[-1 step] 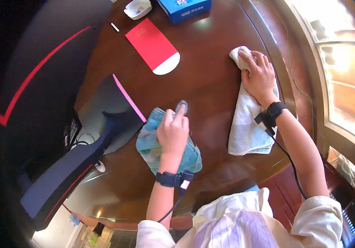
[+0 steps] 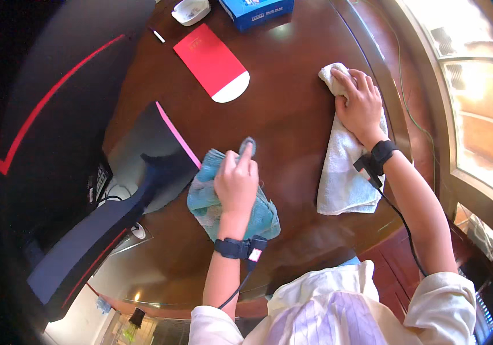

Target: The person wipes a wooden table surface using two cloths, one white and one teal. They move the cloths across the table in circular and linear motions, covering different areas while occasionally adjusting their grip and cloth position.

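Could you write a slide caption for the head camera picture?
Left hand on a blue cloth, right hand on a white towel, red envelope lying ahead on the brown table.

Glossy dk-brn table (image 2: 292, 109) sits nr bright window (image 2: 482, 95) w/ brn frame (image 2: 436, 115) on R side.

The brown table (image 2: 292, 98) looks like wood, smooth and glossy. At three o'clock the white towel (image 2: 341, 184) is rough, matt cloth, as is the bluish rag (image 2: 201, 192) toward seven o'clock. The red envelope (image 2: 209, 60) at eleven o'clock seems smooth paper.
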The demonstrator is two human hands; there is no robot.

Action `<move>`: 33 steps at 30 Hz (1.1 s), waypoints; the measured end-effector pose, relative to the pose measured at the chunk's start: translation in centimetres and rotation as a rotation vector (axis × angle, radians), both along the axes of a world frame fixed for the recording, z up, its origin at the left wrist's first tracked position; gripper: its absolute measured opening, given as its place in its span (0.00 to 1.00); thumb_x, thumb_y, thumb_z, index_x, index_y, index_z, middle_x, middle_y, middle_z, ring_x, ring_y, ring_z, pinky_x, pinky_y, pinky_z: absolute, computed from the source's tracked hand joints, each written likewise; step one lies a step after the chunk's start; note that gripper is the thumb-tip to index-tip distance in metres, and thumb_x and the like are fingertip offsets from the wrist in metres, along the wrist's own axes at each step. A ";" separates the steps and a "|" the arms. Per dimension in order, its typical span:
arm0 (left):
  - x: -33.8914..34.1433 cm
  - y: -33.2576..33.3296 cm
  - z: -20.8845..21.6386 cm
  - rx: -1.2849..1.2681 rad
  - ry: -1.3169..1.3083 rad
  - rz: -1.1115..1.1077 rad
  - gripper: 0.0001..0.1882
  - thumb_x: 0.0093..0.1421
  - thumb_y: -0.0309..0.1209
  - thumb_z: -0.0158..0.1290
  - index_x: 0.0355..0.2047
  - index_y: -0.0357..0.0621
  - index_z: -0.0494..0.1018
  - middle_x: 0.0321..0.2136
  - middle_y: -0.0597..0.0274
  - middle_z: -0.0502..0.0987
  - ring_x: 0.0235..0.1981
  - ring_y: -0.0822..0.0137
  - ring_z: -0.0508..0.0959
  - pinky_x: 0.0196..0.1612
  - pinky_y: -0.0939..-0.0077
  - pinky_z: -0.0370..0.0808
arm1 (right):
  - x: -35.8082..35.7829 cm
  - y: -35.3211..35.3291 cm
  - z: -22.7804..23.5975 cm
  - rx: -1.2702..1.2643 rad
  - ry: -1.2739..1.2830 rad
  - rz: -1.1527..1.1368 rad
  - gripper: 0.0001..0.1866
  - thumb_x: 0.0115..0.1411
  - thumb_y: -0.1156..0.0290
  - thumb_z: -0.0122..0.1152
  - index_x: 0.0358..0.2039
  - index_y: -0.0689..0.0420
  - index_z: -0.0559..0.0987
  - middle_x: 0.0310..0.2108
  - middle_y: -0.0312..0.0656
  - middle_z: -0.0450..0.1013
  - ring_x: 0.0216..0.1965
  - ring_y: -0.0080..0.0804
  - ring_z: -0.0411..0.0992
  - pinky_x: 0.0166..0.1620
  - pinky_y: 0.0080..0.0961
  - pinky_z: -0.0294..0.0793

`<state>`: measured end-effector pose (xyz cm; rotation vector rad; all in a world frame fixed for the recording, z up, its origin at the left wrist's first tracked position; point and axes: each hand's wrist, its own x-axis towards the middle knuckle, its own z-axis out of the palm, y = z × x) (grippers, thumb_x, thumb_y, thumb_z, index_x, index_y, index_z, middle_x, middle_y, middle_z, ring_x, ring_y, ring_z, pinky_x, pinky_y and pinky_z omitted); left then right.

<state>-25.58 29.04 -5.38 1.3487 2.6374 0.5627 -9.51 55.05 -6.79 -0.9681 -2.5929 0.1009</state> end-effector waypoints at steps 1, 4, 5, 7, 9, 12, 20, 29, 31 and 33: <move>-0.5 -0.1 -0.1 0.021 0.024 0.023 0.16 0.56 0.26 0.56 0.44 0.54 0.83 0.28 0.63 0.74 0.26 0.58 0.78 0.28 0.62 0.75 | 0.0 0.0 0.0 0.000 0.001 0.000 0.28 0.49 0.70 0.61 0.54 0.41 0.76 0.48 0.40 0.71 0.51 0.42 0.70 0.51 0.39 0.72; -1.2 -0.1 -0.2 0.014 -0.006 0.027 0.16 0.55 0.25 0.57 0.44 0.52 0.83 0.27 0.62 0.73 0.28 0.59 0.78 0.31 0.63 0.76 | 0.0 0.0 -0.1 0.009 -0.004 -0.006 0.28 0.49 0.70 0.61 0.54 0.40 0.76 0.48 0.40 0.71 0.51 0.41 0.70 0.51 0.39 0.72; -1.2 0.1 -0.2 -0.002 -0.022 0.020 0.16 0.55 0.25 0.57 0.44 0.50 0.83 0.26 0.62 0.72 0.29 0.60 0.78 0.32 0.64 0.77 | 0.0 0.0 -0.1 0.011 -0.011 -0.010 0.28 0.49 0.70 0.61 0.54 0.40 0.77 0.48 0.40 0.71 0.51 0.41 0.70 0.51 0.39 0.72; -1.1 0.6 -0.2 -0.010 -0.067 -0.010 0.18 0.56 0.25 0.56 0.47 0.49 0.81 0.28 0.61 0.73 0.32 0.59 0.77 0.35 0.63 0.76 | -0.1 0.0 -0.1 0.013 -0.013 -0.017 0.28 0.49 0.70 0.61 0.54 0.39 0.77 0.48 0.39 0.71 0.51 0.41 0.70 0.50 0.39 0.72; -1.0 1.2 -0.3 -0.003 -0.059 -0.047 0.18 0.56 0.25 0.55 0.48 0.48 0.80 0.29 0.61 0.73 0.33 0.59 0.77 0.36 0.63 0.76 | -0.1 0.0 -0.1 0.015 -0.013 -0.012 0.28 0.49 0.70 0.61 0.54 0.39 0.77 0.48 0.38 0.71 0.51 0.41 0.70 0.50 0.38 0.72; -1.1 2.0 -0.3 -0.016 -0.081 -0.111 0.20 0.57 0.26 0.55 0.51 0.48 0.78 0.32 0.59 0.72 0.34 0.57 0.76 0.37 0.62 0.75 | -0.1 -0.1 -0.1 0.017 -0.033 -0.020 0.28 0.49 0.70 0.62 0.54 0.39 0.77 0.48 0.38 0.71 0.51 0.40 0.70 0.51 0.38 0.72; -1.0 2.7 0.6 -0.098 -0.077 -0.206 0.19 0.58 0.27 0.55 0.51 0.48 0.78 0.33 0.57 0.74 0.34 0.57 0.79 0.36 0.62 0.78 | -0.2 0.0 -0.1 0.026 -0.057 -0.026 0.28 0.49 0.70 0.60 0.53 0.38 0.77 0.48 0.38 0.71 0.50 0.39 0.71 0.50 0.37 0.73; -0.1 2.8 1.6 -0.173 -0.182 -0.110 0.15 0.58 0.29 0.54 0.45 0.48 0.82 0.30 0.53 0.76 0.29 0.53 0.80 0.32 0.59 0.78 | -0.2 -0.1 0.1 0.034 -0.064 -0.018 0.28 0.49 0.70 0.60 0.54 0.38 0.76 0.49 0.38 0.71 0.51 0.39 0.70 0.50 0.36 0.72; 0.2 2.2 1.8 -0.175 -0.200 -0.104 0.15 0.58 0.30 0.54 0.44 0.49 0.82 0.30 0.54 0.77 0.29 0.53 0.80 0.32 0.60 0.78 | -0.2 -0.1 0.1 0.033 -0.060 -0.017 0.29 0.49 0.70 0.61 0.55 0.38 0.76 0.49 0.38 0.71 0.51 0.39 0.70 0.50 0.36 0.72; 0.5 1.8 1.8 -0.165 -0.218 -0.098 0.15 0.57 0.30 0.55 0.44 0.49 0.83 0.30 0.54 0.76 0.29 0.54 0.80 0.32 0.60 0.78 | -0.2 0.0 0.0 0.029 -0.050 -0.013 0.29 0.49 0.70 0.61 0.55 0.38 0.76 0.49 0.38 0.71 0.51 0.39 0.70 0.50 0.36 0.72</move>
